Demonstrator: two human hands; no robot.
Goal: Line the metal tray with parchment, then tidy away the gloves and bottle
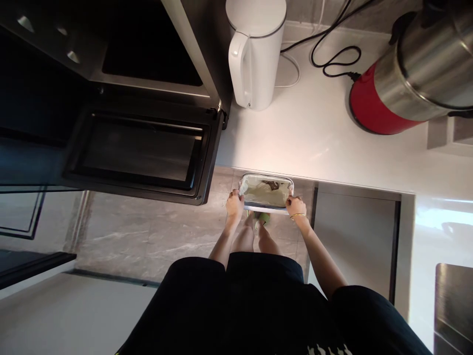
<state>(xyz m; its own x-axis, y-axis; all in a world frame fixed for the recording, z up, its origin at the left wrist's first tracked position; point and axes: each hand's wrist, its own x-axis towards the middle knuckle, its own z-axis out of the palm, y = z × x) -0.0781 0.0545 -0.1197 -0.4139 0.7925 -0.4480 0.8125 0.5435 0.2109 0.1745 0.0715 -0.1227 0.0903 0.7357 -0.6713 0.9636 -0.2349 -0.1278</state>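
Below the counter edge is a small rectangular trash bin (264, 205) with a dark rim, seen from above. A thin pale trash bag (254, 193) lines it, with something dark and crumpled or printed at its far right. My left hand (234, 203) is closed at the bin's left end, fingers pinching the bag's edge by the rim. At the opposite end my right hand (296, 205), with a gold bracelet at the wrist, is closed on the bag's edge and rim. The fingertips are partly hidden, so how much of the rim they grip cannot be told.
To the left, a black oven door (148, 148) hangs open at counter height. A white kettle (256, 59) and a red and steel appliance (399, 84) with black cords stand on the white counter (295, 133). Green slippers (263, 218) show on the tiled floor (148, 222).
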